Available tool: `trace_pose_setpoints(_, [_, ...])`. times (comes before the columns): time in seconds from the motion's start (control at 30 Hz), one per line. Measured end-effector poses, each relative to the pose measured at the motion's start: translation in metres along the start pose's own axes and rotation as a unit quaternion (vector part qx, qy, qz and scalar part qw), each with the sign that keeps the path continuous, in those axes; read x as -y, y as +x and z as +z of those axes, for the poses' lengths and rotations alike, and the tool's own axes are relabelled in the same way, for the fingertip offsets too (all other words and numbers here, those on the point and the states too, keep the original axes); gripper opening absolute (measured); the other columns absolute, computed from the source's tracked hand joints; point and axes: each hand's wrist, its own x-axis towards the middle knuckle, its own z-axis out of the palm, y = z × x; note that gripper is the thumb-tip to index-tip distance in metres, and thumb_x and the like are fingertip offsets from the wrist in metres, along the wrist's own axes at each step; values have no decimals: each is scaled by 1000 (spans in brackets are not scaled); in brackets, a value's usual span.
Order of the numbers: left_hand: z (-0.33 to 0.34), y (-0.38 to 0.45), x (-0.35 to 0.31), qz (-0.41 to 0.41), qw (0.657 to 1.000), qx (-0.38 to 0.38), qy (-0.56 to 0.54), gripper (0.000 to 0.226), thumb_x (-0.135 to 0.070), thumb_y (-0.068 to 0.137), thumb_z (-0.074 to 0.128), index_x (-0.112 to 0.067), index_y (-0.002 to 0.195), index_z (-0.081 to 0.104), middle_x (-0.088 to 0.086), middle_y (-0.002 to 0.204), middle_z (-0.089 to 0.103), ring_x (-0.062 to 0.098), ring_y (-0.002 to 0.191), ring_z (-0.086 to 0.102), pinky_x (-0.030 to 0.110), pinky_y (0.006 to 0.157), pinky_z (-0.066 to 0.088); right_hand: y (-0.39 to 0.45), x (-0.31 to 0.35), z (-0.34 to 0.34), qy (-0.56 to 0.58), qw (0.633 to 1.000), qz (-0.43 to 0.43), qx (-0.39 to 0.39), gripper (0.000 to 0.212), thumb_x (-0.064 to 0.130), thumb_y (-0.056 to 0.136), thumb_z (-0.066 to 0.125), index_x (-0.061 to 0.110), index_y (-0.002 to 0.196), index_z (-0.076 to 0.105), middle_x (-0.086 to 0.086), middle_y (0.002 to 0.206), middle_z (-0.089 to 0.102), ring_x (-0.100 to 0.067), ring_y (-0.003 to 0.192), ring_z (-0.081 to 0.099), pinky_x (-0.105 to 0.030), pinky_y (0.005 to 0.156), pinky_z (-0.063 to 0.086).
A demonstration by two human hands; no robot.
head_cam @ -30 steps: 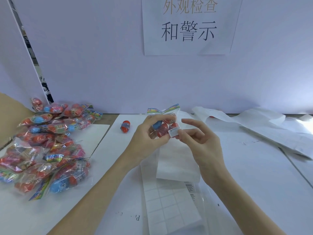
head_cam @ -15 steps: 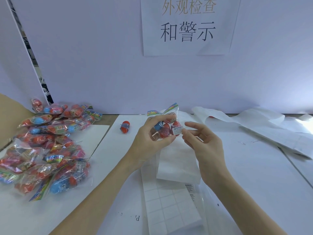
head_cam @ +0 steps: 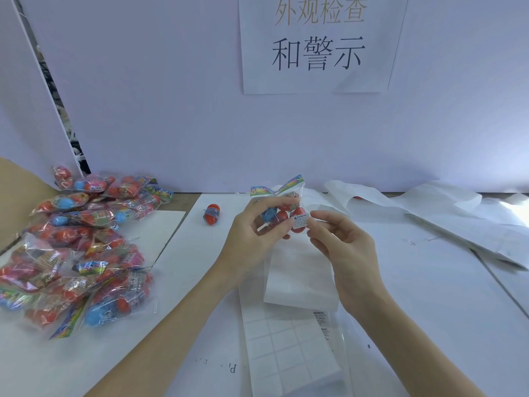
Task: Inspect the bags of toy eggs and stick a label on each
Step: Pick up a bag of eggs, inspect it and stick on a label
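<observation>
The bag [head_cam: 282, 209], held above the table [head_cam: 429, 282] in the left hand's [head_cam: 252, 236] pinch, looks light, crinkly and slippery, best gripped around its eggs while the right hand [head_cam: 340, 247], fingers loosely curled and empty, sits beside the label [head_cam: 300, 220].

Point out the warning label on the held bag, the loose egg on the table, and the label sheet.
warning label [head_cam: 301, 220], head view, middle of its white face.
loose egg [head_cam: 211, 214], head view, its red body.
label sheet [head_cam: 274, 342], head view, its peeled grid.
</observation>
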Motion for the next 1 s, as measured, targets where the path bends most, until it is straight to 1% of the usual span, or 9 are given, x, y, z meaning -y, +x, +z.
trace_pose_setpoints(0.17, [-1, 1, 1, 2, 1000, -10, -2, 35, -4, 94, 75, -29, 119, 77, 2, 133, 65, 29, 107, 72, 28, 78, 60, 0, -1, 1, -33, 999, -5, 0, 11, 20, 89, 82, 20, 99, 78, -2, 84, 79, -13, 82, 71, -31, 91, 57])
trace_pose_setpoints(0.33, [0, 1, 3, 1, 1000, -17, -3, 35, -3, 94, 75, -30, 116, 78, 2, 131, 65, 26, 107, 72, 30, 76, 61, 0, -2, 2, -85, 996, -35, -2, 11, 23, 90, 82, 22, 99, 76, 3, 80, 79, -5, 75, 71, -13, 72, 54])
trace_pose_setpoints(0.4, [-1, 1, 4, 3, 1000, -20, -2, 34, -3, 94, 74, -28, 116, 78, 0, 129, 66, 23, 106, 73, 28, 75, 61, 0, -3, 2, -113, 993, -39, -2, 12, 23, 91, 81, 23, 101, 74, 6, 78, 78, -4, 73, 70, -10, 67, 51])
trace_pose_setpoints(0.5, [-2, 1, 3, 1, 999, -35, -8, 33, -4, 95, 74, -28, 116, 77, -7, 124, 69, 21, 102, 74, 28, 74, 61, 0, -4, 0, -160, 986, -45, -2, 15, 18, 92, 79, 28, 101, 74, 5, 78, 77, -9, 75, 71, -9, 63, 49])
trace_pose_setpoints(0.67, [-7, 4, 1, -2, 999, -40, -11, 32, -5, 95, 73, -28, 117, 77, -3, 127, 69, 22, 108, 71, 30, 74, 61, 2, -2, 1, -146, 988, -42, -11, 13, 17, 98, 69, 29, 102, 74, 10, 83, 75, -9, 76, 73, -15, 69, 55])
trace_pose_setpoints(0.73, [-7, 3, 1, 1, 1000, -25, -7, 32, -5, 95, 74, -27, 116, 76, -5, 127, 69, 21, 109, 71, 29, 74, 61, 2, 0, 1, -137, 990, -45, -12, 7, 27, 100, 69, 29, 103, 74, 13, 85, 75, -7, 79, 71, -18, 72, 57])
trace_pose_setpoints(0.77, [-6, 2, 1, 5, 1000, -12, -7, 32, -4, 94, 74, -26, 117, 76, -5, 126, 70, 20, 107, 72, 29, 74, 61, 2, 1, 2, -139, 989, -45, -3, 9, 33, 100, 69, 30, 105, 74, 14, 88, 76, -6, 83, 72, -19, 72, 58])
trace_pose_setpoints(0.87, [-4, 1, 0, 13, 1000, 18, -15, 31, -3, 94, 74, -23, 118, 76, -5, 125, 71, 18, 99, 72, 30, 74, 60, 0, 3, 4, -138, 989, -27, 42, 22, 41, 98, 68, 25, 112, 76, 8, 95, 80, -6, 89, 74, -19, 71, 58])
trace_pose_setpoints(1.0, [-2, 1, 0, 10, 999, 24, -30, 31, -6, 95, 72, -25, 119, 76, -1, 126, 72, 22, 102, 73, 33, 77, 61, 1, 3, 3, -78, 996, 2, 53, 25, 33, 96, 72, 13, 108, 80, -4, 96, 80, -10, 84, 73, -21, 75, 57])
